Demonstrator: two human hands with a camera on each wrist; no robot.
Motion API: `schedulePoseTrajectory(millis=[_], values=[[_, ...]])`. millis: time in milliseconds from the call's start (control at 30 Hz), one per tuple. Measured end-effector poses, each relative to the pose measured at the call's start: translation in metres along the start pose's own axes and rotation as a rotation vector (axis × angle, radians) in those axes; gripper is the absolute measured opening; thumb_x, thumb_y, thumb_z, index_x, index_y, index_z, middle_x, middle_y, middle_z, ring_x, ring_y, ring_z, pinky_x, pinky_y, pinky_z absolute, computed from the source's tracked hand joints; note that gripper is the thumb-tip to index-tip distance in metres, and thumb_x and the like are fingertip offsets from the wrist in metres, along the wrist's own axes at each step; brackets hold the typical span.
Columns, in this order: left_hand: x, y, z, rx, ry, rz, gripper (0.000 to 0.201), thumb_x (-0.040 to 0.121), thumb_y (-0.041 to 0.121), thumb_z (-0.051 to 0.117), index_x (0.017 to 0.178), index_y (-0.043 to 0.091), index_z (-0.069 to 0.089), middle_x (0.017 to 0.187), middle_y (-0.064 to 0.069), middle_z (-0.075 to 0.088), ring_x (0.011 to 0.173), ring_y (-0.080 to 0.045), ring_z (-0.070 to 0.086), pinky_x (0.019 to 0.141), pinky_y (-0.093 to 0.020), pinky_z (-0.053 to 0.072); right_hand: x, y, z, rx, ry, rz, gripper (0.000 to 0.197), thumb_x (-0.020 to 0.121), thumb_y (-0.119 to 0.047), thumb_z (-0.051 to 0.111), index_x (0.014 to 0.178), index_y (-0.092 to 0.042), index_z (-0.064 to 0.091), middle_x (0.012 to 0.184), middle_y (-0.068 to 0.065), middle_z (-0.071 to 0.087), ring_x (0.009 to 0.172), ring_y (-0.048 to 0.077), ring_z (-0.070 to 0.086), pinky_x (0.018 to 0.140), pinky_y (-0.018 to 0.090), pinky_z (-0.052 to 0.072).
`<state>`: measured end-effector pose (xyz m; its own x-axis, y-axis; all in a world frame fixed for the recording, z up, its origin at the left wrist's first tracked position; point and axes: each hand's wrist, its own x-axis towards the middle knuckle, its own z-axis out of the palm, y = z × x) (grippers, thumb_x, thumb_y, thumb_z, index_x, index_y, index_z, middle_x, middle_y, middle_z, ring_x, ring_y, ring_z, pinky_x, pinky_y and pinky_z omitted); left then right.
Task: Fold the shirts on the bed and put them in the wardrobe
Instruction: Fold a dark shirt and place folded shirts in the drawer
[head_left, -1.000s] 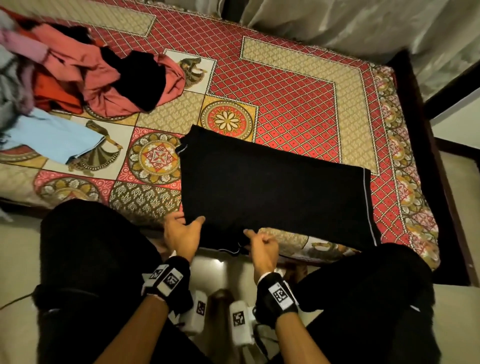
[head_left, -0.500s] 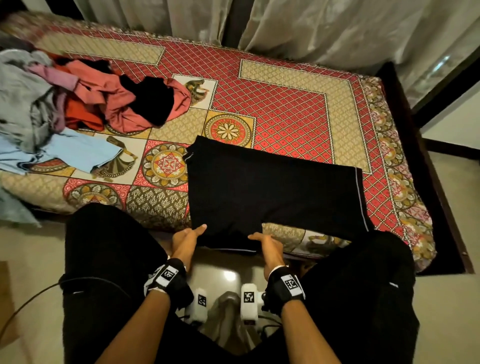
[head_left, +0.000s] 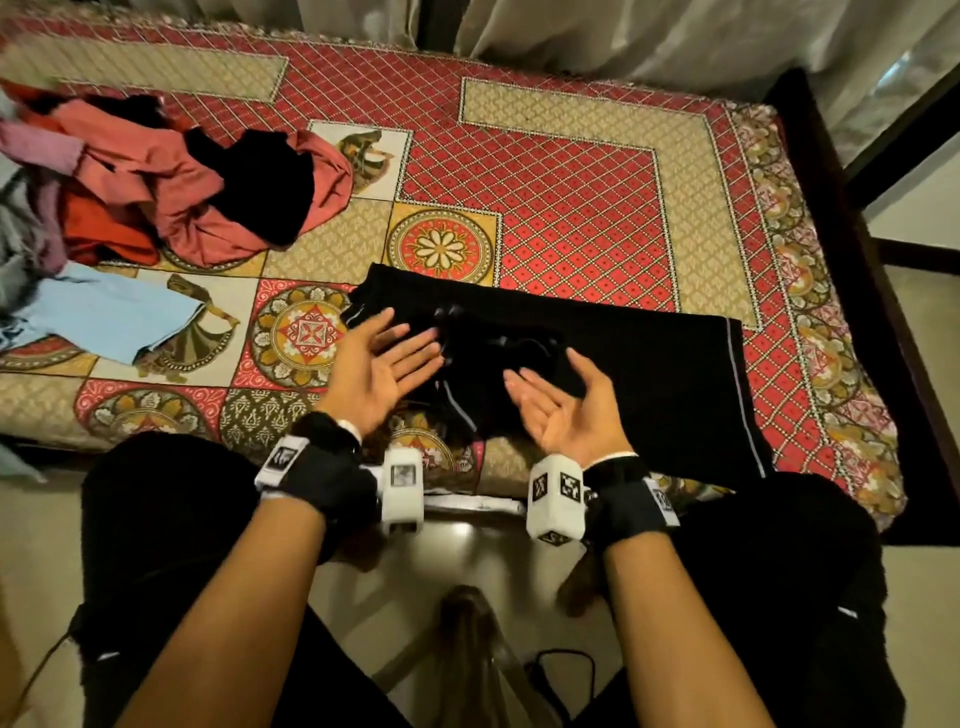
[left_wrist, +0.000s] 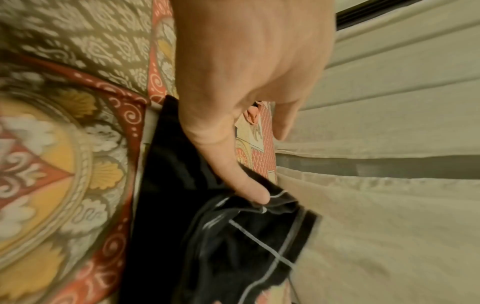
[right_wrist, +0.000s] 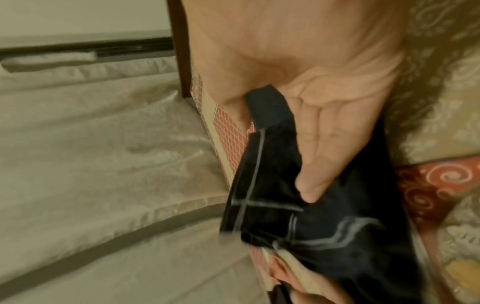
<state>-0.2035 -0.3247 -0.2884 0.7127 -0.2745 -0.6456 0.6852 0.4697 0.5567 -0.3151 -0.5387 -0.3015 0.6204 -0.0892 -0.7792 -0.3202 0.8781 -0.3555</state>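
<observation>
A black shirt (head_left: 649, 374) with thin grey seam lines lies across the near part of the bed (head_left: 571, 208). Its near hem is thrown up and bunched in the middle, between my hands. My left hand (head_left: 395, 353) is palm up with straight fingers over the shirt's left end. In the left wrist view its thumb tip (left_wrist: 252, 193) touches the black fabric (left_wrist: 207, 246). My right hand (head_left: 545, 395) is also palm up, fingers curled. In the right wrist view the black fabric (right_wrist: 324, 236) runs through the gap between thumb and fingers.
A heap of pink, red, black and grey clothes (head_left: 171, 192) lies at the bed's left, with a light blue garment (head_left: 109, 312) in front of it. Pale curtains (head_left: 623, 36) hang behind the bed. A dark bed frame (head_left: 831, 171) runs along the right. My knees (head_left: 156, 519) are against the bed's front.
Both hands held the shirt's near hem at the bed edge, palms down. They have risen and turned palms up, carrying the hem up over the shirt, where it now bunches.
</observation>
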Motion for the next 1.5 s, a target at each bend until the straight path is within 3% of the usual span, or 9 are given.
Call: schedulePoseTrajectory(millis=[133, 233, 333, 500, 933, 1033, 1133, 1300, 1500], values=[[0.029, -0.004, 0.010, 0.197, 0.120, 0.112, 0.032, 0.104, 0.014, 0.051, 0.134, 0.006, 0.046, 0.131, -0.023, 0.062, 0.116, -0.038, 0.067, 0.085, -0.041, 0.062, 0.020, 0.004, -0.003, -0.321, 0.255, -0.143, 0.052, 0.097, -0.053, 0.053, 0.109, -0.005, 0.067, 0.093, 0.021, 0.077, 0.076, 0.031, 0.075, 0.057, 0.032, 0.060], [0.051, -0.023, -0.006, 0.838, 0.133, 0.492, 0.037, 0.096, 0.004, 0.061, 0.131, 0.016, 0.058, 0.124, -0.006, 0.067, 0.112, -0.027, 0.068, 0.084, -0.037, 0.060, 0.036, 0.018, -0.013, -0.765, 0.606, -0.679, 0.022, 0.088, -0.041, 0.064, 0.086, -0.020, 0.072, 0.068, -0.004, 0.073, 0.068, 0.015, 0.068, 0.071, 0.033, 0.057], [0.072, -0.033, -0.018, 1.462, -0.015, 0.700, 0.049, 0.085, 0.007, 0.069, 0.132, 0.020, 0.061, 0.131, 0.001, 0.061, 0.119, -0.019, 0.057, 0.100, -0.036, 0.047, 0.041, 0.034, -0.013, -1.205, 0.666, -0.870, 0.024, 0.079, -0.047, 0.073, 0.095, -0.030, 0.068, 0.076, -0.013, 0.066, 0.076, 0.009, 0.062, 0.075, 0.030, 0.048], [0.094, -0.023, -0.019, 1.638, 0.107, 0.695, 0.051, 0.087, 0.027, 0.075, 0.134, 0.011, 0.059, 0.134, -0.010, 0.058, 0.123, -0.031, 0.051, 0.103, -0.046, 0.041, 0.062, 0.037, -0.010, -1.343, 0.667, -0.884, 0.056, 0.075, -0.062, 0.075, 0.115, -0.024, 0.067, 0.093, -0.008, 0.061, 0.095, 0.017, 0.062, 0.086, 0.041, 0.052], [0.100, -0.025, -0.047, 1.798, 0.069, 0.842, 0.036, 0.101, 0.023, 0.056, 0.132, 0.006, 0.055, 0.120, -0.016, 0.049, 0.107, -0.037, 0.054, 0.089, -0.051, 0.047, 0.080, -0.019, -0.003, -1.054, 0.748, -0.627, 0.013, 0.082, -0.035, 0.076, 0.089, -0.025, 0.071, 0.073, -0.012, 0.070, 0.089, 0.017, 0.069, 0.073, 0.025, 0.046], [0.091, -0.029, -0.032, 1.835, 0.062, 0.999, 0.040, 0.100, 0.025, 0.052, 0.136, 0.006, 0.055, 0.130, -0.017, 0.050, 0.116, -0.036, 0.052, 0.093, -0.050, 0.045, 0.080, -0.015, -0.001, -1.210, 0.735, -0.779, 0.023, 0.084, -0.034, 0.071, 0.105, -0.026, 0.067, 0.087, -0.010, 0.070, 0.093, 0.017, 0.068, 0.079, 0.030, 0.048], [0.097, -0.041, -0.002, 2.009, -0.316, 1.115, 0.058, 0.100, 0.039, 0.042, 0.154, 0.016, 0.041, 0.161, -0.010, 0.036, 0.150, -0.028, 0.032, 0.116, -0.050, 0.030, 0.079, -0.006, 0.005, -1.546, 0.587, -1.103, 0.036, 0.087, -0.028, 0.061, 0.122, -0.019, 0.064, 0.116, 0.000, 0.068, 0.103, 0.020, 0.062, 0.084, 0.036, 0.050], [0.131, -0.054, 0.027, 2.179, -0.385, 0.724, 0.090, 0.086, 0.067, 0.017, 0.164, 0.022, 0.019, 0.172, 0.001, 0.011, 0.158, -0.017, 0.005, 0.124, -0.053, 0.002, 0.074, -0.042, -0.011, -1.685, 0.514, -0.747, 0.037, 0.090, -0.032, 0.060, 0.126, -0.029, 0.068, 0.117, 0.003, 0.072, 0.111, 0.028, 0.065, 0.089, 0.037, 0.052], [0.106, -0.100, 0.092, 1.930, -0.225, 1.115, 0.055, 0.075, 0.038, 0.057, 0.122, 0.013, 0.069, 0.136, -0.011, 0.060, 0.133, -0.031, 0.051, 0.116, -0.058, 0.022, 0.055, -0.212, -0.075, -1.601, 0.595, -0.601, 0.037, 0.088, -0.032, 0.069, 0.123, -0.022, 0.071, 0.122, 0.004, 0.072, 0.115, 0.025, 0.066, 0.101, 0.034, 0.050]])
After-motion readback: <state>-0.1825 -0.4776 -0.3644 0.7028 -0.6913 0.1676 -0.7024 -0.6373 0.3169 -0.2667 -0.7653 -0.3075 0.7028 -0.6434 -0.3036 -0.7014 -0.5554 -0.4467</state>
